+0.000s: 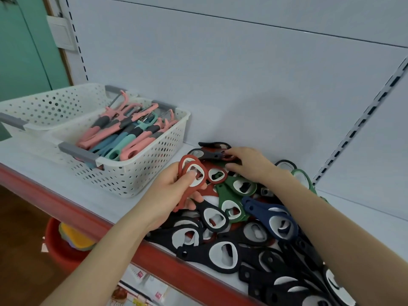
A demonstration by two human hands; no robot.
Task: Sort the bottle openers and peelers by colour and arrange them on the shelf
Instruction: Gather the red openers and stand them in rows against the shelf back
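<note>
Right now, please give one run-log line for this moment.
left hand: holds red openers | right hand: on opener pile, grip unclear | peelers: in basket

We find no legible text, label, brand name or number anywhere in this view. The packages (152, 284) below the red shelf edge (72, 202) carry small pink marks and some printing, but all of it is too blurred for us to read. On the bottle openers (223, 252), the peelers (123, 133) and the white basket (141, 164) we make out no lettering.
</note>
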